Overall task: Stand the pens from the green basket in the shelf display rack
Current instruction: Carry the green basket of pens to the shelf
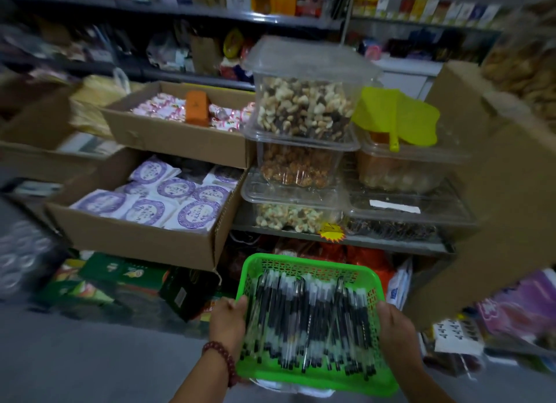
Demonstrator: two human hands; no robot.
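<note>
A bright green plastic basket [304, 259] hangs low in the middle of the view, carried between both hands. Inside it lie several black-and-clear pens [310, 318], heaped lengthwise. My left hand [227, 318] grips the basket's left rim, with a dark red bead bracelet on its wrist. My right hand [395, 327] grips the right rim. No pen display rack shows in this view.
Shop shelves fill the background. Cardboard boxes [141, 237] of white-and-purple packets sit at the left, with another box [177, 137] above. Stacked clear snack tubs [304, 107] stand in the middle. A large tilted carton [496, 198] juts in at the right. Grey floor [90, 357] lies lower left.
</note>
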